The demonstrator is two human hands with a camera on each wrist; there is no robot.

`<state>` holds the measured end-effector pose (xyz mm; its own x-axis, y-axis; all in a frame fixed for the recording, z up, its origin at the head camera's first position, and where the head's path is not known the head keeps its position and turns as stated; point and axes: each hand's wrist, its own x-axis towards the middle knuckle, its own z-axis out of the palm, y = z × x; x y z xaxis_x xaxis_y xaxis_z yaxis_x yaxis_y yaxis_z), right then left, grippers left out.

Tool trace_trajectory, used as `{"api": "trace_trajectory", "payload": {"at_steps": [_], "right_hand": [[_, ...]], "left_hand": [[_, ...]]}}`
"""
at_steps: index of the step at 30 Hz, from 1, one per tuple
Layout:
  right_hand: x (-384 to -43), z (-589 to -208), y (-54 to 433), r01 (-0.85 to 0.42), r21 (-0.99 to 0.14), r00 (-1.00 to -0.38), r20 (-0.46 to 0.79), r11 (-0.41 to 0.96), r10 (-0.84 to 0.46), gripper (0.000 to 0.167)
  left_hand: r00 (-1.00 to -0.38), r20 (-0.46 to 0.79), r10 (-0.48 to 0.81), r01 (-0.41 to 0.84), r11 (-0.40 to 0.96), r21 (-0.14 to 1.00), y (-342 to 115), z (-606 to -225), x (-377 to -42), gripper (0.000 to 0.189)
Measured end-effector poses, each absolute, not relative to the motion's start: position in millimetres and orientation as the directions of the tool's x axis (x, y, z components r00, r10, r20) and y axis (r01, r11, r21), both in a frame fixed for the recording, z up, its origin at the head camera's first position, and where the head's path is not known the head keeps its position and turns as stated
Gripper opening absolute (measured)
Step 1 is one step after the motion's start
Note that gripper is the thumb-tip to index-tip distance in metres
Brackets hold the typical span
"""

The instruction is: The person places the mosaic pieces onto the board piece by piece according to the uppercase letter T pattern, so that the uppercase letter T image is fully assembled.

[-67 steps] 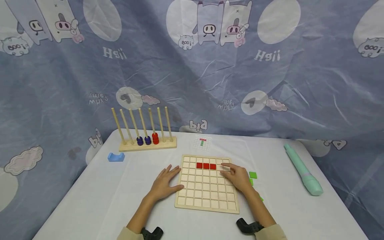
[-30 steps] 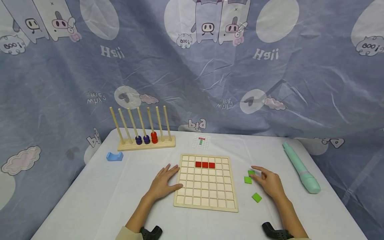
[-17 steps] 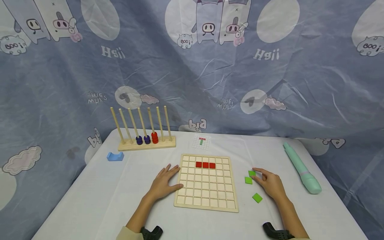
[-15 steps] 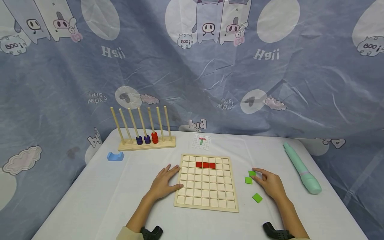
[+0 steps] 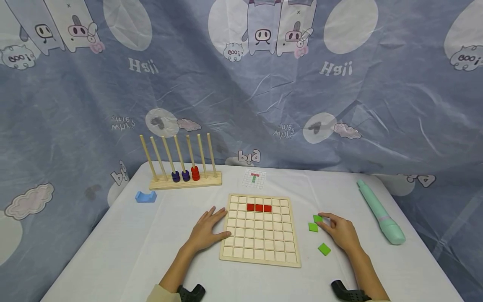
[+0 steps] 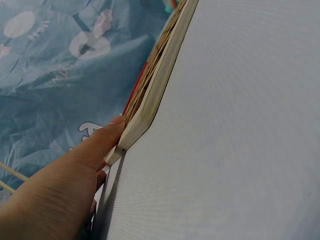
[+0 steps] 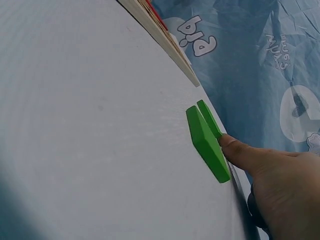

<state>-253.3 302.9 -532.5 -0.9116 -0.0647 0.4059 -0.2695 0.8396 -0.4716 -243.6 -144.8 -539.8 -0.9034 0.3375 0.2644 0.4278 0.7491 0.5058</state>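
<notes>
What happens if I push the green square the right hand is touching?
The green square would probably slide, not roll: it is flat with straight edges. It looks stiff, as its corners seem sharp, and likely light, being small and thin.

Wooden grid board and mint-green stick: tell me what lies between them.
The head view shows three green tiles between the wooden grid board and the mint-green stick, plus the right hand, its fingertips at the farthest tile.
</notes>
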Motion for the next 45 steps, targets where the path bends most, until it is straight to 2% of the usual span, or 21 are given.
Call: {"api": "trace_trajectory", "payload": {"at_steps": [16,28,36,45], "right_hand": [[-253.1,-532.9,303.1,-0.276,-0.457,-0.904,0.422,0.846,-0.067,0.032],[-254.0,-529.8,298.8,-0.312,-0.503,-0.884,0.464,0.806,-0.053,0.031],[-258.6,-524.1,277.7,-0.325,-0.538,-0.894,0.443,0.778,-0.067,0.031],[-267.2,-521.7,233.0,-0.350,-0.559,-0.907,0.402,0.752,-0.123,0.033]], "left_hand": [[-0.901,0.272,0.338,0.433,0.743,0.510,-144.6,-538.6,-243.0,0.075],[-0.898,0.265,0.351,0.440,0.740,0.509,-144.7,-538.8,-243.4,0.077],[-0.898,0.275,0.343,0.439,0.743,0.505,-145.6,-537.5,-243.1,0.075],[-0.897,0.273,0.347,0.441,0.741,0.506,-145.8,-538.4,-242.8,0.076]]}}
